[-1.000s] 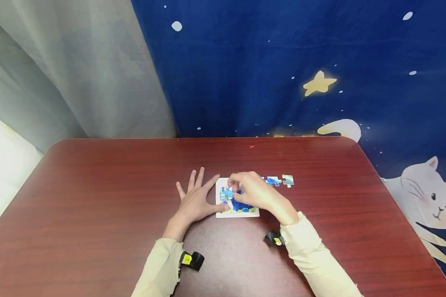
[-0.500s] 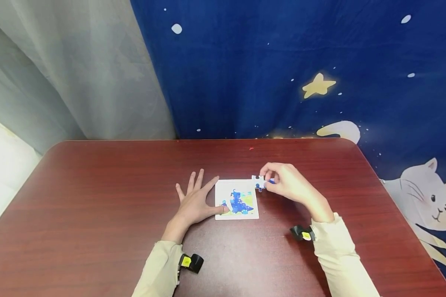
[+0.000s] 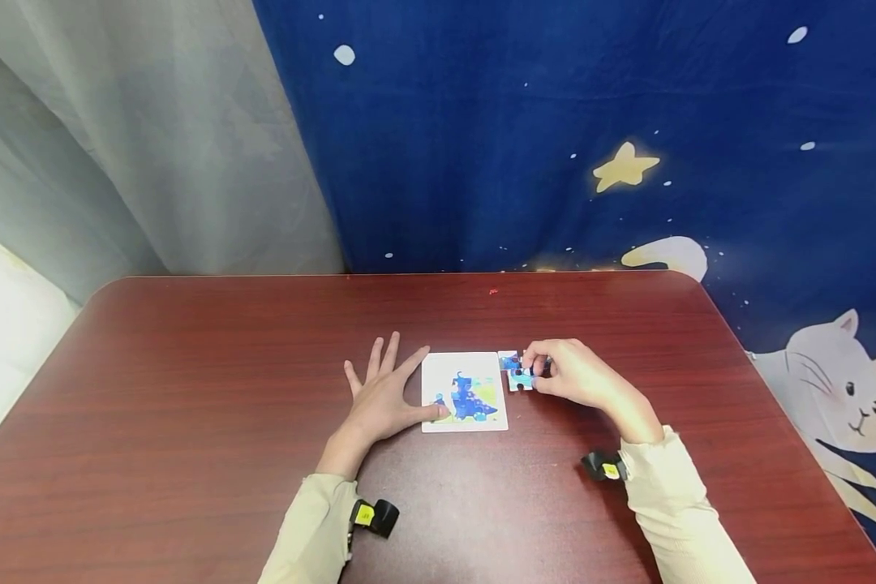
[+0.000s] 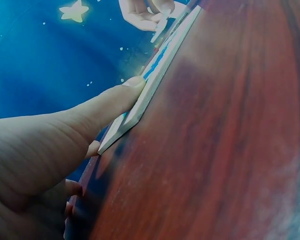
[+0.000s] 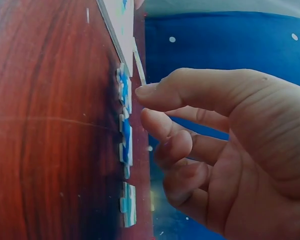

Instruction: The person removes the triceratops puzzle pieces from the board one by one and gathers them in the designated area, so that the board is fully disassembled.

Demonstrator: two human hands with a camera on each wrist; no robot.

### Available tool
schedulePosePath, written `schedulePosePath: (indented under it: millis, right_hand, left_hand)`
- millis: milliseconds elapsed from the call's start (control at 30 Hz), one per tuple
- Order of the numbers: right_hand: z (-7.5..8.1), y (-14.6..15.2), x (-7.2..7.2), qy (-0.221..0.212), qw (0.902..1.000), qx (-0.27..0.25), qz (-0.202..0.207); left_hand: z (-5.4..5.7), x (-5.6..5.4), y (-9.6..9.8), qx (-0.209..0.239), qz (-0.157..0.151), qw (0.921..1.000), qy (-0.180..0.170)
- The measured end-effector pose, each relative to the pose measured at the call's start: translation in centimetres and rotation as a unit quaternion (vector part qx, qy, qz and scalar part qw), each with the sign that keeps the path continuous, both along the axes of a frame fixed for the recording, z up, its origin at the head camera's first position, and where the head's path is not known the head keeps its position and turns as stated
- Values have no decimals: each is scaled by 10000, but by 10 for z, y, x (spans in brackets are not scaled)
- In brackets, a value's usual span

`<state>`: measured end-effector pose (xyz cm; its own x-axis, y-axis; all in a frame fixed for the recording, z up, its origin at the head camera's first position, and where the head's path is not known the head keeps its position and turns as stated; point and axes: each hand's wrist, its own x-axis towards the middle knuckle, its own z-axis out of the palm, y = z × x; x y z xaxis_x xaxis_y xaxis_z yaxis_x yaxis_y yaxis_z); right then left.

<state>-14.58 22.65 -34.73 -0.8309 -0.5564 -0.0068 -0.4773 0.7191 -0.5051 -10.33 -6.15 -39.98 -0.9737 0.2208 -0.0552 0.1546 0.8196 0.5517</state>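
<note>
A white puzzle tray (image 3: 438, 363) lies on the table, with blue dinosaur-like picture pieces filling part of it. My left hand (image 3: 383, 403) spreads its fingers at the tray's left side, the thumb pressing on the lower left edge and the index fingertip at the upper left corner. My right hand (image 3: 573, 375) pinches a light blue puzzle piece (image 3: 520, 380) between thumb and index finger, to the right of the tray. In the right wrist view this held piece (image 5: 139, 62) shows edge-on, tilted above the loose pieces.
Loose blue puzzle pieces (image 5: 125, 137) lie in a row beside the tray, and a pale green-white piece (image 5: 129, 205) lies farther along. A small red speck (image 3: 492, 291) is near the table's (image 3: 226, 389) back edge. Behind it hang grey and blue curtains (image 3: 467, 146).
My right hand has moved from over the tray to its right, bringing the light blue piece away, then slightly toward me. The tray's upper area now shows bare. My left hand has stayed put.
</note>
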Motion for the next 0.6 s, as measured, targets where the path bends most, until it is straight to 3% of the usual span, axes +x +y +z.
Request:
schedulePosePath:
  millis: [600]
  right_hand:
    - [-8,-7,2,-253,9994,226,6]
  left_hand:
    - [-1,-2,0,6,5,10000,-2]
